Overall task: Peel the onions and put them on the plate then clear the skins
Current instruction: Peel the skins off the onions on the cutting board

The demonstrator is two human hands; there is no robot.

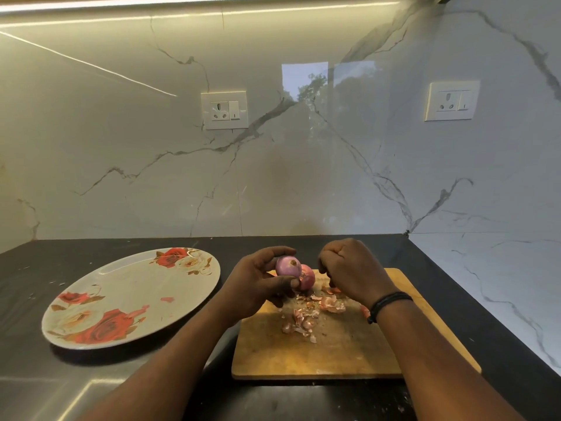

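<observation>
Over the cutting board (349, 354), my left hand (258, 287) grips a nearly bare onion (288, 265) while my right hand (352, 268), fingers curled, picks at it; next, I judge, the empty plate (130, 299).

Two onions (288, 265) sit together at 12 o'clock of the one wooden cutting board (340, 350). One floral plate (91, 302) lies at 9 o'clock. Two wall sockets (224, 110) show, and a heap of loose skins (306, 317), too jumbled to count.
</observation>
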